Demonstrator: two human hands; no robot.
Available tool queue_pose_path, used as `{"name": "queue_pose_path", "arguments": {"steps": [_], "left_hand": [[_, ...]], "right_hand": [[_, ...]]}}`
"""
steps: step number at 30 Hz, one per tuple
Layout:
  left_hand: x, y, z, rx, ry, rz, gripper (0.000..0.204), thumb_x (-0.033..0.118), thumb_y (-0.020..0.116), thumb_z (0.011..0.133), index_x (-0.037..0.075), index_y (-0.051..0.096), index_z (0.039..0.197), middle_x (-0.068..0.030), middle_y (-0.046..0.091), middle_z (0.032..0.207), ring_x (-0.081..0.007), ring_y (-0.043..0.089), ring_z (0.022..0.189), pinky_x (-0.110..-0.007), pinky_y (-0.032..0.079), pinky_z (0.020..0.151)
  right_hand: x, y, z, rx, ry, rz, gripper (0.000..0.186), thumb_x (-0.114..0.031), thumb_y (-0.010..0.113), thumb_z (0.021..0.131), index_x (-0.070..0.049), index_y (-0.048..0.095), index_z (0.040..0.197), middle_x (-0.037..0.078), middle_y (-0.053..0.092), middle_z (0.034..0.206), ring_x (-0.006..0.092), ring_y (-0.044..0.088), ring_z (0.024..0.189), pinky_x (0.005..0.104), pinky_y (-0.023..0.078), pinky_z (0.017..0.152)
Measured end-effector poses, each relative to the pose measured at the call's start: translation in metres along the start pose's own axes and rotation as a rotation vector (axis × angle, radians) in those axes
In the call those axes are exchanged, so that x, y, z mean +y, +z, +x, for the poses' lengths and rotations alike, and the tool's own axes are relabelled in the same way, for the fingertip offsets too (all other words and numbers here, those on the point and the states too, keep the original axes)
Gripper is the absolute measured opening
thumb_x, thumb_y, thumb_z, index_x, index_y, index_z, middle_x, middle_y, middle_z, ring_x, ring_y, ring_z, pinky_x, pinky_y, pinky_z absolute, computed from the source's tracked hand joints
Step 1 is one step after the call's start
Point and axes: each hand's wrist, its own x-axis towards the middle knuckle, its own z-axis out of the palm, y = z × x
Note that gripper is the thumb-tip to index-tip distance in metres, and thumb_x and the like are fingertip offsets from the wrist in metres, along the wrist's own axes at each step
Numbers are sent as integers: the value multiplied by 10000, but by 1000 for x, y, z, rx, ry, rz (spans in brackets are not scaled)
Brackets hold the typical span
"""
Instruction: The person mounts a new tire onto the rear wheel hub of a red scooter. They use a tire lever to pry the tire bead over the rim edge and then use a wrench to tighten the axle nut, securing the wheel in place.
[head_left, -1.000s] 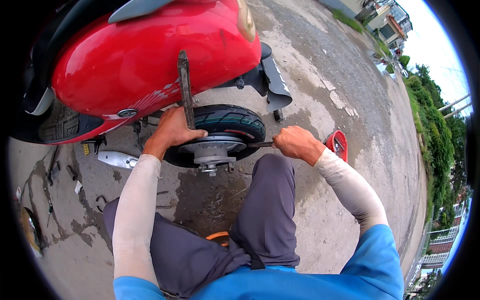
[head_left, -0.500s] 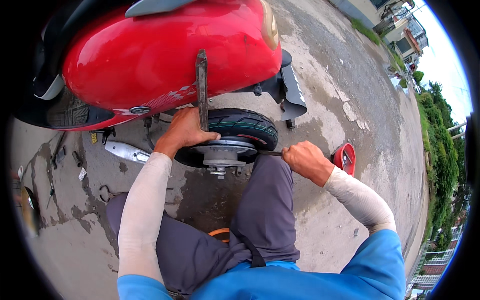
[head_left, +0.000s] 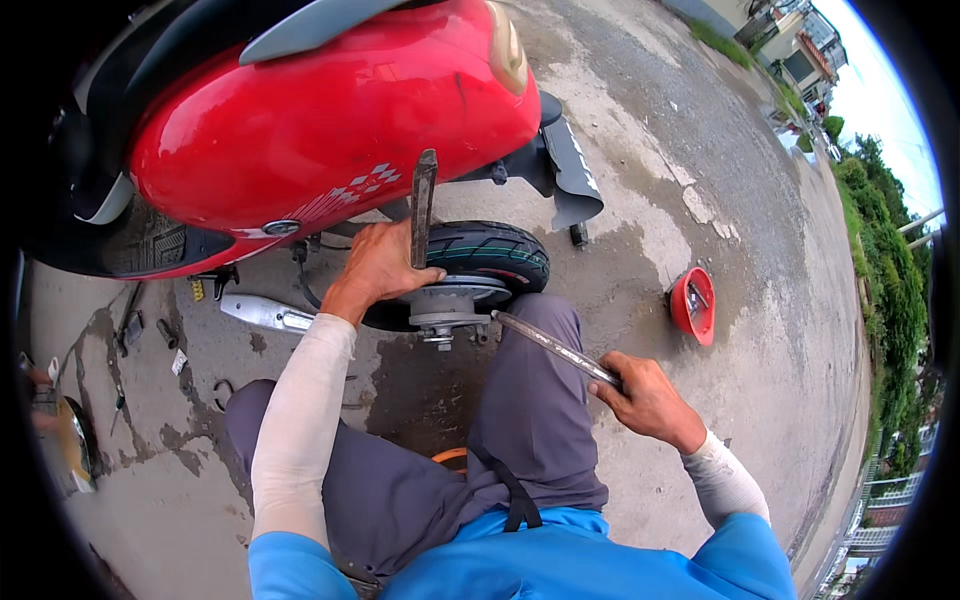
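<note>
A wheel with a black tyre [head_left: 510, 243] and a grey metal hub [head_left: 445, 305] stands in front of my knees, beside a red scooter [head_left: 320, 120]. My left hand [head_left: 382, 265] is closed round the base of a flat metal tyre lever [head_left: 424, 195], its thumb lying along the wheel's rim. That lever points up from the tyre's edge. In my right hand [head_left: 645, 400] is a second tyre lever [head_left: 550, 343], gripped by one end over my right knee. Its other tip lies near the hub and looks free of the tyre.
A red bowl [head_left: 706, 333] holding small metal parts is on the ground to the right. Several tools and a silver curved part [head_left: 265, 312] lie on the left. The scooter's dark mudguard [head_left: 573, 185] sticks out beyond the wheel. A round, shiny object [head_left: 75, 435] is at the far left.
My right hand has drawn back toward me and to the right, bringing its lever's tip away from the tyre. The lever at my left hand now leans slightly right.
</note>
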Motion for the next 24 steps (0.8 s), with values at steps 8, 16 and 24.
{"name": "queue_pose_path", "arguments": {"steps": [8,16,24], "left_hand": [[-15,-7,-5,40,40,-40,772,461,919,607,38,679,1206,-211,733,994,-415,701,990,-476,530,914],[-26,-2,-6,86,37,-138,794,463,930,595,44,679,1221,-195,739,1030,-375,707,1005,-463,534,914],[-28,-3,-5,68,42,-218,729,349,952,606,16,681,1195,-173,750,1036,-282,729,991,-404,549,937]], "right_hand": [[-21,112,57,-18,-163,301,267,-190,555,1054,36,608,1187,305,658,809,506,654,794,548,490,701],[-49,140,143,2,-221,13,246,-41,578,917,47,623,1143,302,705,833,496,705,844,567,556,778],[-40,154,175,-171,-210,126,178,-46,572,917,31,680,1036,304,708,1012,482,688,993,549,533,872]]}}
